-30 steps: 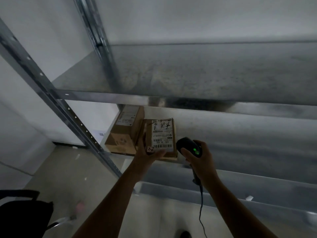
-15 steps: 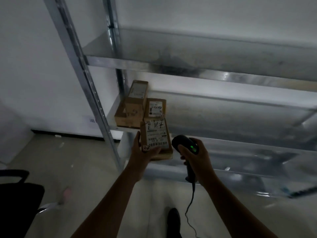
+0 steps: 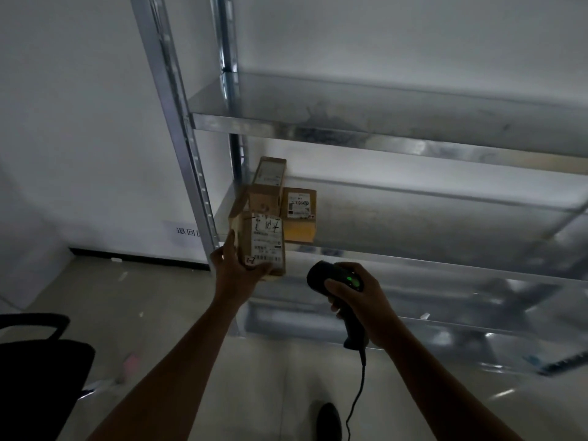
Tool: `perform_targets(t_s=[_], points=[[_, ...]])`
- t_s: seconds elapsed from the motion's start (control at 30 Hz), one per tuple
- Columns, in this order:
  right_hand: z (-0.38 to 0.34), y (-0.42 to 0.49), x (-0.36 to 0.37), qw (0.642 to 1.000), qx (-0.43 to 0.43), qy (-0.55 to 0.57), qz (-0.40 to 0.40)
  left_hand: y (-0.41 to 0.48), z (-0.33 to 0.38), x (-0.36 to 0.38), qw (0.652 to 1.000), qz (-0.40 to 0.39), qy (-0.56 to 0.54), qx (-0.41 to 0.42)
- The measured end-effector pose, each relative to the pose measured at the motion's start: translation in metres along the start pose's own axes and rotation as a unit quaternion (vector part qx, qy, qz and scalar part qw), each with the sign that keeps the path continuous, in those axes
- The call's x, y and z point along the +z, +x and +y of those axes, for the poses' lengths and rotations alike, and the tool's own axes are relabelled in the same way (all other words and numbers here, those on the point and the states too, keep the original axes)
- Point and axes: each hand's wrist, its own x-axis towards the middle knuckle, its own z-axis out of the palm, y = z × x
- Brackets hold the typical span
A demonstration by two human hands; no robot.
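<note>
My left hand (image 3: pixel 237 267) grips a small cardboard parcel (image 3: pixel 261 241) from below, its white shipping label facing me, just in front of the left end of a metal shelf (image 3: pixel 413 259). A black corded barcode scanner (image 3: pixel 337 281) with a green light sits in my right hand (image 3: pixel 359 303), held below and to the right of the parcel. On the shelf behind the parcel stand a tall brown box (image 3: pixel 267 183) and a shorter labelled box (image 3: pixel 299 214).
The steel rack has an upper shelf (image 3: pixel 381 141) and a slotted upright post (image 3: pixel 178 122) at its left. A black chair (image 3: pixel 35 361) stands at bottom left on the tiled floor. A paper sign (image 3: pixel 187 232) hangs on the wall. My shoe (image 3: pixel 329 420) shows below.
The view has dropped and pulled back, showing more of the rack. The parcel in my left hand has come away from the shelf boxes and shifted left; the scanner sits lower right.
</note>
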Motion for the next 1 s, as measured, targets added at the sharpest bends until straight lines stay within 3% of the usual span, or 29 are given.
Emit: perform_targets(t_s=[0.3,0.53,0.7,1.0], points=[[0.002,-0.006,0.004,1.0,-0.001,-0.026,-0.011,-0.006,-0.008,-0.007,0.998,0.006,0.068,-0.001],[0.009,-0.011,0.002,1.0,0.001,-0.028,0.006,-0.012,-0.009,0.0,0.999,-0.009,0.014,0.034],[0.02,-0.016,-0.019,0.996,0.008,-0.024,0.086,-0.019,-0.006,0.031,0.988,-0.07,-0.14,-0.019],[0.043,-0.032,-0.112,0.961,0.033,0.029,0.271,-0.041,0.059,0.145,0.944,-0.263,-0.199,-0.008]])
